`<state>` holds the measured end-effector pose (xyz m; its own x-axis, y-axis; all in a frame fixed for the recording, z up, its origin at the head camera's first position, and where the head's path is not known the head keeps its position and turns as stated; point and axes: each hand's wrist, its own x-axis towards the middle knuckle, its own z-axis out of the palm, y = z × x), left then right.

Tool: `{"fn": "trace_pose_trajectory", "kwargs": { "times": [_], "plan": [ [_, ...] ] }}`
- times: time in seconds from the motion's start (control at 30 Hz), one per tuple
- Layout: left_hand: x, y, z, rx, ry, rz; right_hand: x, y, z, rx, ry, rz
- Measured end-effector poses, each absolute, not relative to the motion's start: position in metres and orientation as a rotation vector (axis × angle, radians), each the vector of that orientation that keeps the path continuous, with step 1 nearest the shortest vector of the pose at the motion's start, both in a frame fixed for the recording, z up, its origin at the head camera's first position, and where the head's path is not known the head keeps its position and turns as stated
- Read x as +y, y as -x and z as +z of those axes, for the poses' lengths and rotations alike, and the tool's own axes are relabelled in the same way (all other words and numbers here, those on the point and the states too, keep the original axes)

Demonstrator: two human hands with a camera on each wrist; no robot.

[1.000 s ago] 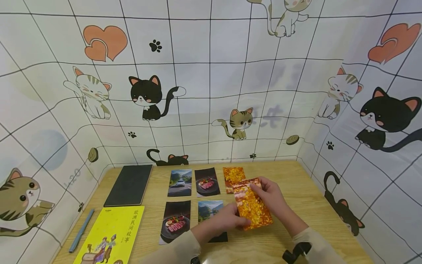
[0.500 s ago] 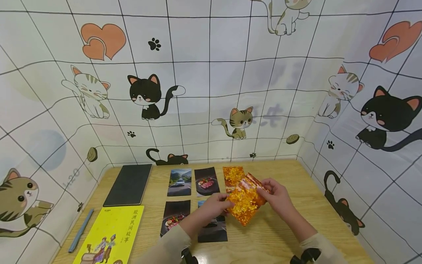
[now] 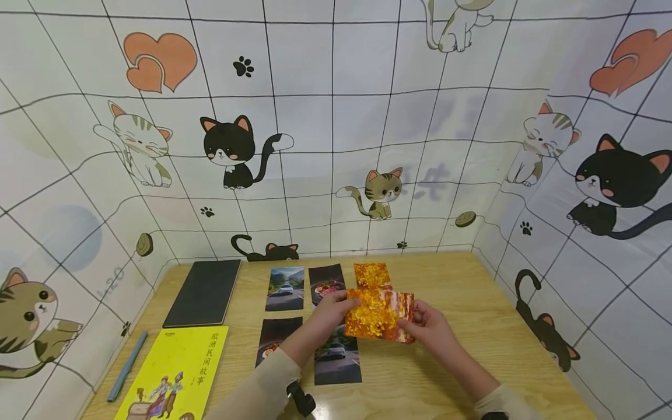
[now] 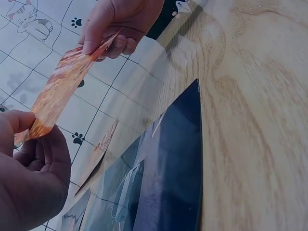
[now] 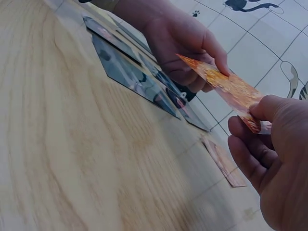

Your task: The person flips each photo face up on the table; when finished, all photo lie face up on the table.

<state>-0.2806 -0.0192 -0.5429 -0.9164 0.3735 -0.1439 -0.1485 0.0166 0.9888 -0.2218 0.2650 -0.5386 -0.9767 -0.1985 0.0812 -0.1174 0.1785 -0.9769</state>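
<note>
Between both hands, above the table, an orange-and-gold picture card (image 3: 374, 315) lies sideways in the head view. The left hand (image 3: 329, 310) pinches its left end, thumb on top and fingers curled beneath. At the other end the right hand (image 3: 427, 324) pinches the card's lower right corner. Both wrist views show the card (image 4: 60, 91) raised off the wood, gripped at its two ends. A matching orange card (image 3: 371, 274) lies flat behind it, its lower part covered. Under the left hand lies a car-on-road card (image 3: 338, 359), its top hidden.
Left of the hands lie another car card (image 3: 285, 289) and two food cards, one at the back (image 3: 325, 280) and one in front (image 3: 276, 335), partly covered. Farther left are a black notebook (image 3: 203, 291), a yellow book (image 3: 173, 373) and a blue-grey pen (image 3: 128, 366). Cat-print sheeting (image 3: 315, 128) surrounds the table.
The held orange card has turned from upright to sideways and shifted slightly left. The left hand has moved from its bottom edge up to its left end.
</note>
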Motion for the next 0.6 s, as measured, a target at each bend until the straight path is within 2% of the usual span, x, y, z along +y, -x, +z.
{"fn": "trace_pose_trajectory", "kwargs": {
  "times": [0.6],
  "plan": [
    [-0.0197,0.2713,-0.5454,1.916,-0.278,1.9,0.2626,0.2232,-0.533,2.439,0.146,-2.002]
  ]
}}
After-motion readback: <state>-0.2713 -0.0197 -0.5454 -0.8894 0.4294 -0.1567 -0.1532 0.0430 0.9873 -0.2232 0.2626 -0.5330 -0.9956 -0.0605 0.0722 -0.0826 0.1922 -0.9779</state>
